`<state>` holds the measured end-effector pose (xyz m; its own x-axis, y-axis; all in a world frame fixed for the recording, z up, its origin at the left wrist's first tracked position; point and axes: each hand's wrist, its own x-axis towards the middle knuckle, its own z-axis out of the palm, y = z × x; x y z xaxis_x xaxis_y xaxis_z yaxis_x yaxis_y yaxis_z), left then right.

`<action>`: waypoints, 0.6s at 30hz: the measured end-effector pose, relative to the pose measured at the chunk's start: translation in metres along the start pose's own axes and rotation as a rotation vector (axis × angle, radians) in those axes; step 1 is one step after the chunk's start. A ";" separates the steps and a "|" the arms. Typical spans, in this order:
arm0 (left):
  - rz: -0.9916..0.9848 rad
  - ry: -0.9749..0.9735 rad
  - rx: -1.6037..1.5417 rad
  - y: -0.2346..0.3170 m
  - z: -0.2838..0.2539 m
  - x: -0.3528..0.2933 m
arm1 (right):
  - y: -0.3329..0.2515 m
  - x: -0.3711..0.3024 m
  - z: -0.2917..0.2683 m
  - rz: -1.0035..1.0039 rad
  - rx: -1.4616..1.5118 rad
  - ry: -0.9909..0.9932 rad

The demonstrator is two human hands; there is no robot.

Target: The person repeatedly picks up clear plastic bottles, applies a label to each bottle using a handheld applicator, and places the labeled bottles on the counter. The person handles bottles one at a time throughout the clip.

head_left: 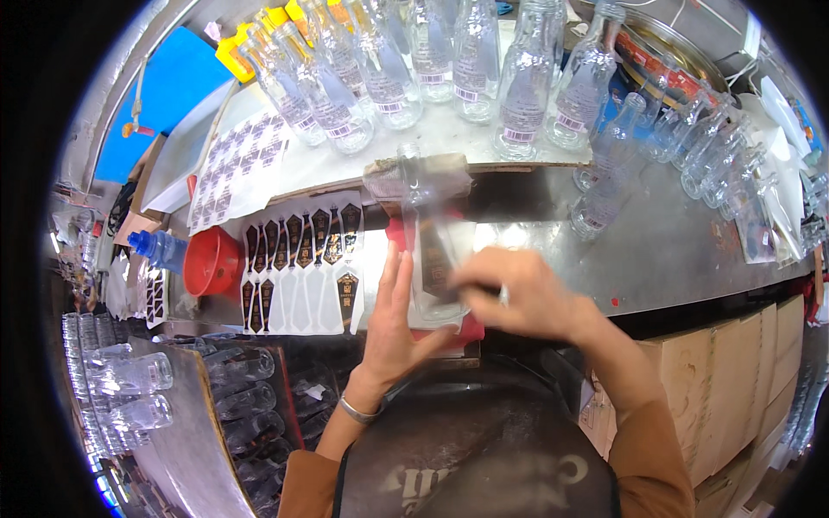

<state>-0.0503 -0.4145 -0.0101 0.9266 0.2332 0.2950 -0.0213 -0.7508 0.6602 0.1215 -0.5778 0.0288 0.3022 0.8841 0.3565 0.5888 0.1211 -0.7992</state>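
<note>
A clear glass bottle (410, 186) lies in front of me, its neck pointing away toward a folded cloth pad (449, 175). A black label with gold print (434, 259) shows on its body, blurred by motion. My left hand (393, 311) is open along the bottle's left side, fingers stretched out and thumb near the base. My right hand (527, 289) is closed at the bottle's right side, its curled fingers smeared; what they hold, if anything, is hidden. Left of the bottle is a sheet of black labels (302, 268), with several spots peeled bare.
Several clear bottles (522, 95) stand on the raised white shelf (345, 168); more stand at the right. A red cup (211, 263) and a blue-capped bottle (155, 250) are at the left. Cardboard boxes (717, 371) sit at lower right, crated bottles (246, 401) at lower left.
</note>
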 end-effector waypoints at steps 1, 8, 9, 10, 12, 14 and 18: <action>0.003 0.017 0.026 0.005 0.003 0.004 | 0.017 0.020 -0.007 -0.061 -0.114 0.095; 0.013 0.047 -0.019 -0.001 0.013 0.007 | 0.013 -0.019 0.018 -0.175 -0.008 0.173; -0.015 0.034 -0.069 -0.005 0.015 0.006 | 0.002 -0.036 0.012 -0.112 0.015 0.074; -0.032 0.040 -0.114 -0.007 0.018 0.003 | -0.010 -0.049 0.005 0.068 0.096 -0.011; -0.053 0.055 -0.201 -0.007 0.017 0.001 | -0.016 -0.052 -0.003 0.355 0.311 0.074; -0.100 0.062 -0.543 0.001 0.019 0.007 | 0.024 -0.048 0.001 0.614 0.607 0.088; -0.282 0.065 -0.891 0.006 0.018 0.008 | 0.039 -0.026 0.042 0.725 0.848 0.083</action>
<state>-0.0366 -0.4285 -0.0160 0.9190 0.3891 0.0634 -0.1035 0.0830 0.9912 0.1048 -0.5773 -0.0318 0.4340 0.8417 -0.3213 -0.4390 -0.1138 -0.8912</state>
